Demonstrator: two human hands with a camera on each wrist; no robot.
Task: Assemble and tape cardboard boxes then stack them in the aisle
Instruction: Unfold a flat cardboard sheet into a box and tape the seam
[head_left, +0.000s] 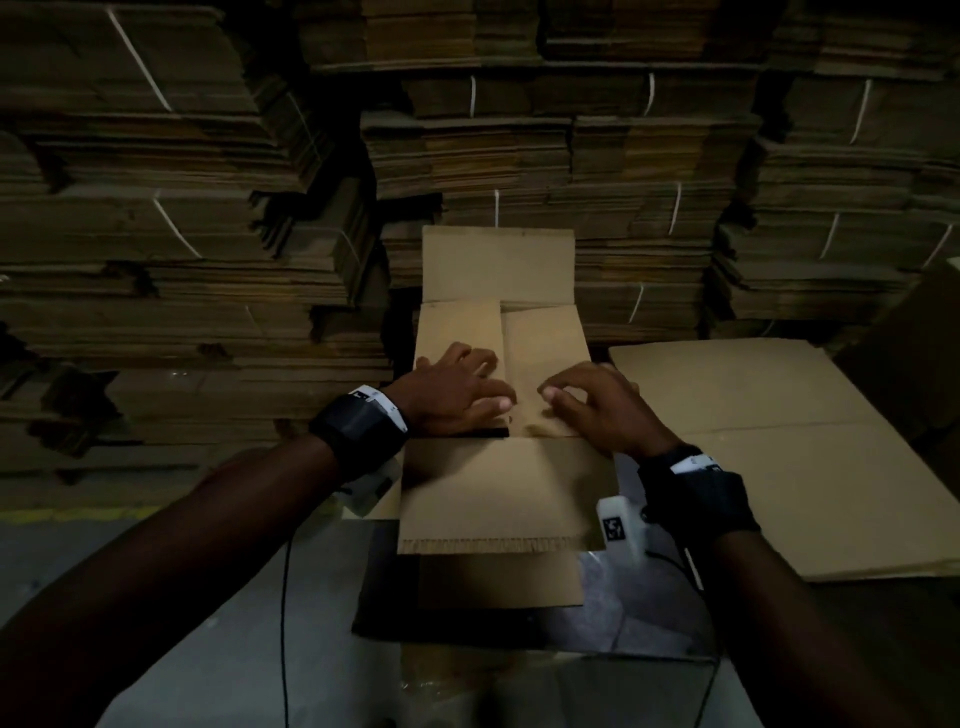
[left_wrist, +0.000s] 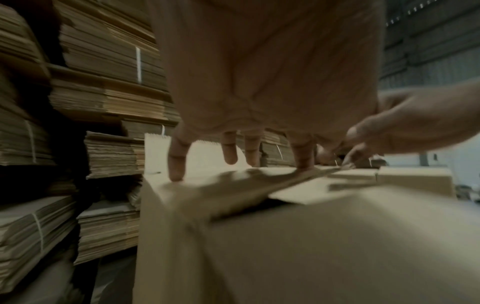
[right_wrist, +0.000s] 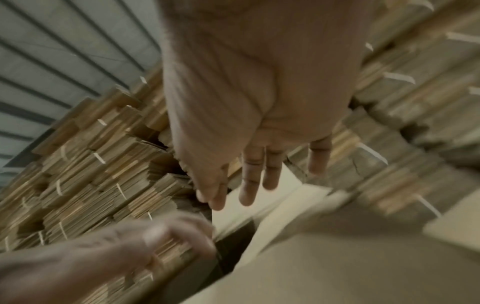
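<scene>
A brown cardboard box (head_left: 504, 488) stands upright in front of me with its top flaps being folded. Its far flap (head_left: 498, 265) stands up and its near flap hangs out toward me. My left hand (head_left: 462, 384) lies with straight fingers on the left inner flap (left_wrist: 233, 185), fingertips (left_wrist: 176, 172) touching the card. My right hand (head_left: 597, 400) is over the right inner flap (head_left: 540, 343), fingers extended (right_wrist: 249, 181) and holding nothing. The two inner flaps lie nearly flat and meet at the middle. A dark gap (right_wrist: 233, 246) shows beside the flaps. No tape is in view.
Tall stacks of flat cardboard bundles (head_left: 182, 234) tied with white straps fill the whole background. A flattened cardboard sheet (head_left: 779, 441) lies to the right of the box. Grey floor (head_left: 156, 597) with a yellow line lies at the left. Thin black cables hang from both wrists.
</scene>
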